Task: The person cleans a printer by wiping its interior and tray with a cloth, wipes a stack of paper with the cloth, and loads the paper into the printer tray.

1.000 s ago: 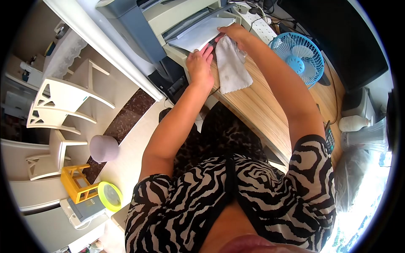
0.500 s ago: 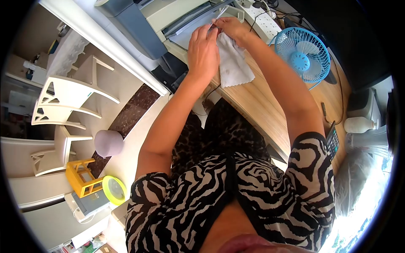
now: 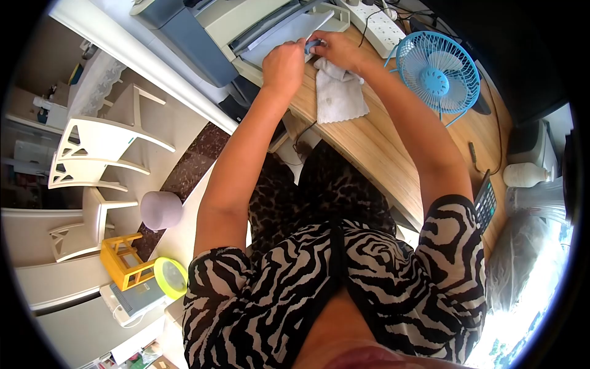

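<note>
My left hand (image 3: 284, 66) is closed in a fist at the front edge of the printer (image 3: 227, 27). Its fingertips meet a small grey-blue piece (image 3: 313, 46), and what lies inside the fist is hidden. From the other side my right hand (image 3: 338, 50) pinches that same piece between thumb and fingers. Just behind both hands, white paper (image 3: 289, 34) lies in the printer's tray. A pale grey cloth (image 3: 340, 98) with a scalloped edge rests on the wooden desk, directly below my right hand.
On the desk to the right stand a blue fan (image 3: 437, 77) and a white power strip (image 3: 376, 27) with cables. A calculator (image 3: 485, 203) and a white bottle (image 3: 527, 174) are farther right. White chairs (image 3: 101, 147) and a round stool (image 3: 161, 210) stand on the floor at left.
My left hand has curled from extended fingers into a fist. The thin white strip at my right fingers no longer shows there; a grey-blue piece is now between my hands.
</note>
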Demonstrator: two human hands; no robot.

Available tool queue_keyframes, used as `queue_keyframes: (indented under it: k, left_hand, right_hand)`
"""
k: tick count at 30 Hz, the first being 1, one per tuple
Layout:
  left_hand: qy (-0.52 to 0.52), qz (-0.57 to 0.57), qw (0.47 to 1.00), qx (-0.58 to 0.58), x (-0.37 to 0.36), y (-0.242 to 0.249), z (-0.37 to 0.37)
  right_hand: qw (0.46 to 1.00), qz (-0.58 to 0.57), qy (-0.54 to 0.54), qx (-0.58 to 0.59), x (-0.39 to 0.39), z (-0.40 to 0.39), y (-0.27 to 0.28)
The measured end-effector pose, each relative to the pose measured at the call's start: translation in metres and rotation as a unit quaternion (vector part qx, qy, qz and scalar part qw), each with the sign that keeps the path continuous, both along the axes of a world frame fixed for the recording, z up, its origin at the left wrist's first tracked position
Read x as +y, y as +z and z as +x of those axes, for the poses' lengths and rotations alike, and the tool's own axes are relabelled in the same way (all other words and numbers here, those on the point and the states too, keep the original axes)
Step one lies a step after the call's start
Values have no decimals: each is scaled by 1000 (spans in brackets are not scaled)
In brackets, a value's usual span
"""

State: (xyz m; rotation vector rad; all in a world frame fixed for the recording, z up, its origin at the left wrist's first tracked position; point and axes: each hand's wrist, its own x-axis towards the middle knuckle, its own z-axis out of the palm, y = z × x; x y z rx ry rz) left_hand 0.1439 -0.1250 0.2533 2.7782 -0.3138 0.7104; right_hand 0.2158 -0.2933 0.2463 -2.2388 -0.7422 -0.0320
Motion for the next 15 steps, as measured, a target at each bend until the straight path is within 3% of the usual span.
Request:
queue_keyframes:
  k: [3, 9, 12, 15]
  left_hand:
    - [-6, 20, 999, 38, -2, 3, -3]
    - [57, 65, 992, 96, -6, 11, -7]
    - [44, 68, 992, 101, -7, 11, -6]
    - [10, 23, 1000, 4, -5, -11, 5]
  right_hand:
    - [1000, -7, -4, 7, -7, 2, -2]
    - [984, 16, -175, -14, -4, -25, 6]
    - [988, -12, -151, 3, -6, -13, -3]
    - [991, -29, -132, 8, -5, -14, 2]
